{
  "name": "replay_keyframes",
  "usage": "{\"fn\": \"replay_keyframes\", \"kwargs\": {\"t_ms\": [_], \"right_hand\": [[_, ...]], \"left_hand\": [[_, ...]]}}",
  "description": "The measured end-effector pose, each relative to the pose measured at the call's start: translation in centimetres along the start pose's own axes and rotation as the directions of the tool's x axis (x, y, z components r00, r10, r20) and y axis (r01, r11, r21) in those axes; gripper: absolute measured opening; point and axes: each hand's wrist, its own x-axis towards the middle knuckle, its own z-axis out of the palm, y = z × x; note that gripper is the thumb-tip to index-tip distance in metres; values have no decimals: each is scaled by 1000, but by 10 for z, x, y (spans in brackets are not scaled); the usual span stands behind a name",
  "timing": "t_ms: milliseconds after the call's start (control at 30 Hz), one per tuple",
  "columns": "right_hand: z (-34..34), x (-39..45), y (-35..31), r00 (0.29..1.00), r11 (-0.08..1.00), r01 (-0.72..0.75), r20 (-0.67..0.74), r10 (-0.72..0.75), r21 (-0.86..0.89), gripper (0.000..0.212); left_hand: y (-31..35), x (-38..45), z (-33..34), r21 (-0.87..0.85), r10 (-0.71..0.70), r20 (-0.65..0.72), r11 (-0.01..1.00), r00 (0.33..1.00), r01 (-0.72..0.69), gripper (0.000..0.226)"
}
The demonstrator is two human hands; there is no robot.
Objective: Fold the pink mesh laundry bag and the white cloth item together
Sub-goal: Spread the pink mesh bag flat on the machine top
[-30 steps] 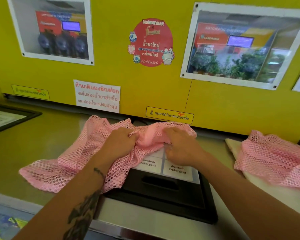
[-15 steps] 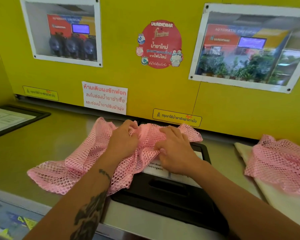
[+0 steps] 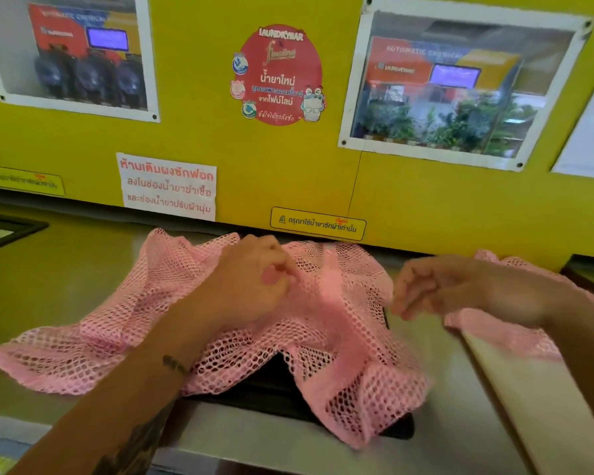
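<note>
Our right hand [image 3: 436,289] has left the pink mesh laundry bag [image 3: 220,323], loosely curled and empty, while our left hand [image 3: 254,286] still pinches it, so folding has hardly begun.

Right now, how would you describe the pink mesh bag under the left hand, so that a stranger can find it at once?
Start at the yellow wall and look down below its round red sticker. The pink mesh bag lies there, spread wide and crumpled over a black lid, with the left hand on it. The other pink mesh lies further right, on a white cloth.
</note>
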Motion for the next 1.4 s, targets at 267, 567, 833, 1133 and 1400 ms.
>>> {"fn": "replay_keyframes", "kwargs": {"t_ms": [267, 567, 833, 1133, 1400], "right_hand": [[29, 58, 33, 960, 856, -196, -273, 67, -479, 30], [20, 21, 43, 923, 713, -385, -223, 315, -586, 58], [42, 19, 33, 948, 802, -216, -316, 35, -557, 47], [64, 2, 1, 953, 784, -268, -36, 300, -560, 82], [90, 56, -10, 975, 839, -165, -213, 60, -518, 83]], "left_hand": [[83, -13, 16, 159, -90, 696, 987, 712, -30, 83], [88, -43, 20, 228, 31, 564, 954, 825, -192, 21], [133, -56, 1, -190, 138, 699, 982, 702, -4, 27], [25, -29, 1, 382, -319, 259, 901, 911, 207, 56], [9, -86, -16, 562, -659, 315, 709, 683, 425, 86]]}}
